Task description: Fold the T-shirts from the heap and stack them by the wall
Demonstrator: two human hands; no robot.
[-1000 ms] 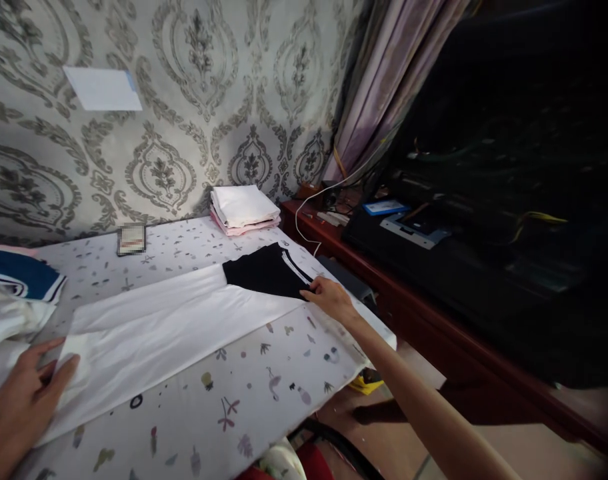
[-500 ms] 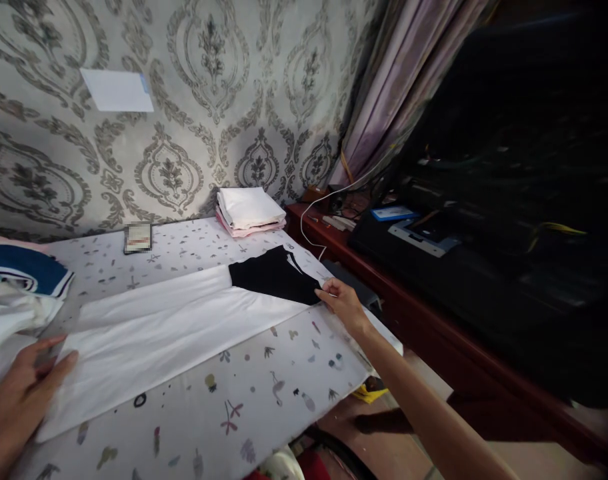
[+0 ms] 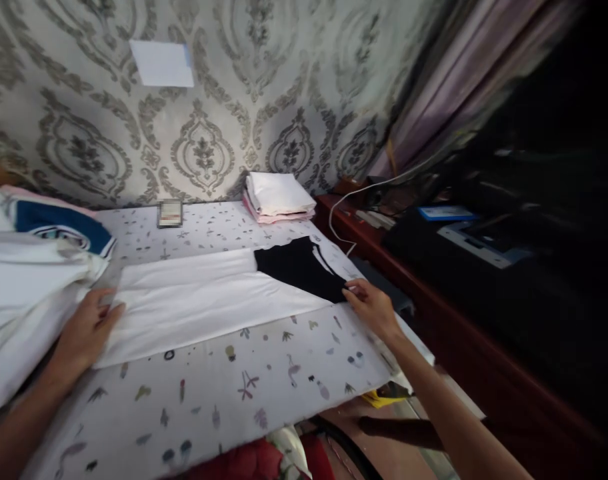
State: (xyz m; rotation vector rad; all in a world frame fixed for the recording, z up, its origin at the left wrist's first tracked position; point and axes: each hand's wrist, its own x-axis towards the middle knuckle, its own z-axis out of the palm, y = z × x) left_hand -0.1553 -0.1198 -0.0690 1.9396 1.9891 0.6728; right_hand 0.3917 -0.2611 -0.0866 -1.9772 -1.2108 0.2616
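A white shirt with a black upper part point(image 3: 204, 300) lies folded into a long strip across the patterned cloth. Its black end, with a white-edged neckline, points right. My right hand point(image 3: 374, 307) pinches the corner of that black end between thumb and fingers. At the other end, my left hand point(image 3: 87, 330) has its thumb and fingers closed about the white hem; the exact grip is partly hidden.
A stack of folded white and pink clothes point(image 3: 279, 195) stands by the wall. Loose white and navy garments point(image 3: 39, 267) are heaped at left. A small framed card point(image 3: 170, 214) lies at the back. A dark red cabinet point(image 3: 409, 267) and white cable point(image 3: 334, 217) border the right.
The view has turned left and shifted, so everything appears further right. The left hand now sits closer in on the hem, with its fingers closer together. The right hand keeps its pinch.
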